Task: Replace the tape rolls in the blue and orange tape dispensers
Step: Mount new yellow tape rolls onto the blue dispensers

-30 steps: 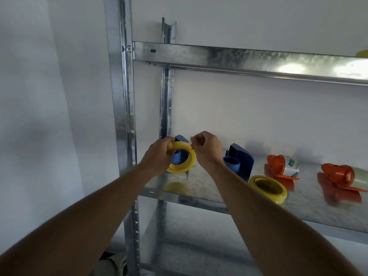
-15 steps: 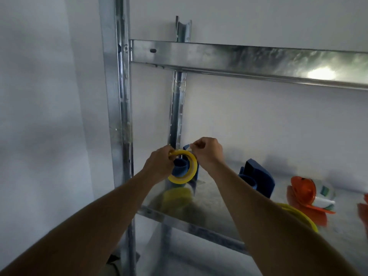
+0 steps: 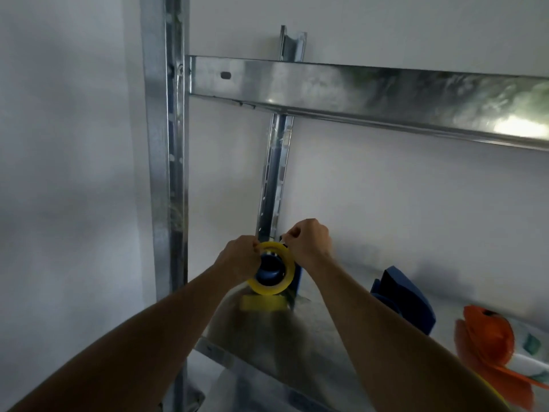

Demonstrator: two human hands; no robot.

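Fingers of both hands pinch the yellow tape roll (image 3: 271,285) between them, over the blue dispenser (image 3: 269,267).

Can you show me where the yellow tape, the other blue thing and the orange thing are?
yellow tape roll (image 3: 269,290): head view, lower rim.
second blue dispenser (image 3: 407,295): head view, its side wall.
orange dispenser (image 3: 490,337): head view, round orange side.

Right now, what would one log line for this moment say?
step: fitting yellow tape roll on blue dispenser | left hand: holds roll | right hand: pinches top | other dispensers: on shelf
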